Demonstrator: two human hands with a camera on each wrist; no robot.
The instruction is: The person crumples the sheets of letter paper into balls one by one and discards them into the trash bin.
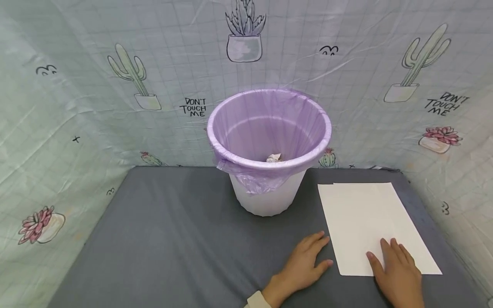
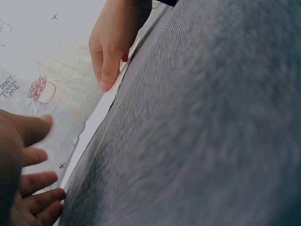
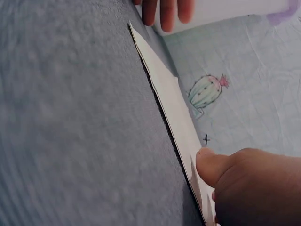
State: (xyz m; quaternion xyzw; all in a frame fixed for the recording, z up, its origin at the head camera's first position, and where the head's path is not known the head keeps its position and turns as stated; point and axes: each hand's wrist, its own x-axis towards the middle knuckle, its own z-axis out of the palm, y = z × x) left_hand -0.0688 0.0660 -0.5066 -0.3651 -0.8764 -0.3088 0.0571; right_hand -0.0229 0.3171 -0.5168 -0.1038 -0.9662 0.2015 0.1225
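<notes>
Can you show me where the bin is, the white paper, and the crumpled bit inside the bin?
bin [image 1: 269, 201], head view, on its bare white front wall.
white paper [image 1: 362, 214], head view, on the middle of the top sheet.
crumpled bit [image 1: 274, 158], head view, on the white wad at the bottom.

The right hand [image 1: 398, 273] runs off the head view's bottom edge at the wrist, and covers the near part of the paper [image 1: 369, 222]. The wad [image 1: 274, 158] in the bin [image 1: 269, 128] is too small to tell apart, half hidden by the rim. In the left wrist view the left hand [image 2: 23, 179] is blurred and cut by the left edge. In the right wrist view the bin [image 3: 235, 9] shows only as a strip at the top.
</notes>
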